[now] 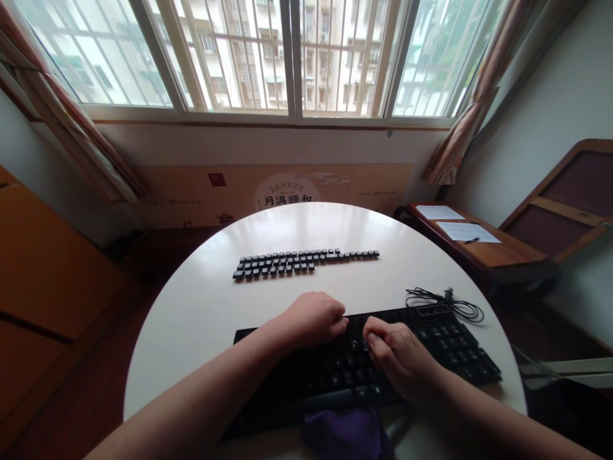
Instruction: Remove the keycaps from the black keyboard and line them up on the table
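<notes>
A black keyboard lies along the near side of the table, with some of its keys off. Over its upper middle, my left hand is closed, fingers curled down; whatever they hold is hidden. Close by on the right, my right hand is also closed, thumb against the curled fingers, above the keys; I cannot make out anything in it. Beyond the hands, loose black keycaps stand in uneven rows on the white tabletop. A purple cloth lies at the keyboard's front edge.
The round white table stands before a barred window. The keyboard's coiled cable rests at its back right corner. At the right, a wooden side table bears papers and a pen. A wooden cabinet stands left.
</notes>
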